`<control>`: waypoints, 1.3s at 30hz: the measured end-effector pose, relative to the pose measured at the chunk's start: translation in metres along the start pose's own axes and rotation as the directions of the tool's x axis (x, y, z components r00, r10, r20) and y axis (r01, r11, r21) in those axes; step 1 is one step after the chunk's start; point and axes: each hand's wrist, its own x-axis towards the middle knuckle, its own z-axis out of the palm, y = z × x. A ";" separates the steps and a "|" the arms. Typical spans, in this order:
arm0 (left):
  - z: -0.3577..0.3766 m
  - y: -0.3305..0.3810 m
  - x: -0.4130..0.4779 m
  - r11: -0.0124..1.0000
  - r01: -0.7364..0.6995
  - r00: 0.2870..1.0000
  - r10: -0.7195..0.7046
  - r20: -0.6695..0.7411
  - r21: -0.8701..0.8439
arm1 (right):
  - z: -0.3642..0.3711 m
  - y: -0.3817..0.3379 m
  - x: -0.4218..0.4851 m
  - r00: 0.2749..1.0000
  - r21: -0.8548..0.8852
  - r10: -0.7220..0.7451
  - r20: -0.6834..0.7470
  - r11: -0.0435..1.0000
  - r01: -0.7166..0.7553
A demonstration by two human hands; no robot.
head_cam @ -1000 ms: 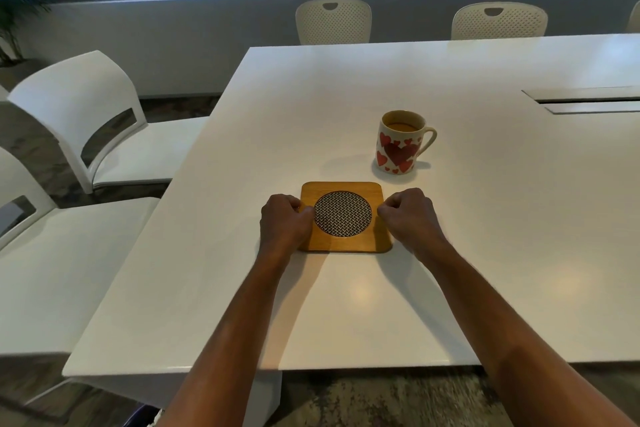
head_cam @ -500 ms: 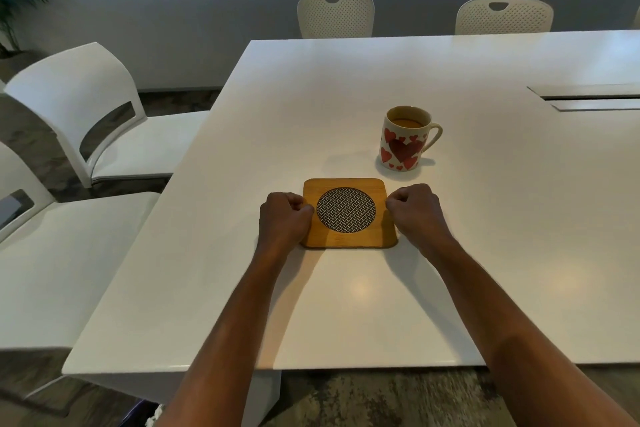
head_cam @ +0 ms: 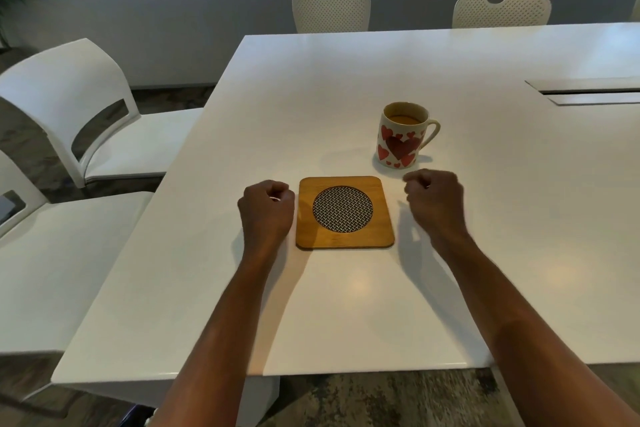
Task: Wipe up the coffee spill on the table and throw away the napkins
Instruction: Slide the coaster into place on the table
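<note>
Pale meeting-room surface (head_cam: pixel 346 305) carries a wooden trivet (head_cam: pixel 343 239). The left hand (head_cam: pixel 266 211) sits just left of the trivet and the right hand (head_cam: pixel 433 204) is apart on its right, fingers of both curled in and holding nothing. Behind-right of the trivet, a heart-printed mug (head_cam: pixel 401 146) holds tan coffee. No spill or napkins show, so wiping looks unstarted. Next, I'd guess, comes fetching napkins.

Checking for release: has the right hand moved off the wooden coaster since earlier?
Yes. The right hand drew rightward off the coaster, toward the mug.
</note>
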 end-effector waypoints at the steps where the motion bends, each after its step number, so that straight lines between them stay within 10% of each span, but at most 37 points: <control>1: 0.000 0.003 0.003 0.999 -0.044 0.998 0.044 -0.036 0.001 | -0.006 -0.001 0.005 0.996 0.017 -0.019 -0.085 1.000 0.021; 6: 0.019 0.032 0.027 0.980 -0.190 0.979 0.193 0.065 -0.053 | -0.030 0.001 0.049 0.966 0.084 0.051 -0.253 0.996 -0.031; 18: 0.129 0.068 0.088 0.940 -0.339 0.745 0.292 0.600 -0.036 | -0.024 0.022 0.126 0.986 0.070 -0.061 0.152 0.996 0.051; 39: 0.120 0.088 0.098 0.867 -0.460 0.690 0.484 0.538 -0.190 | -0.017 0.003 0.129 0.971 0.083 -0.233 0.053 0.970 0.228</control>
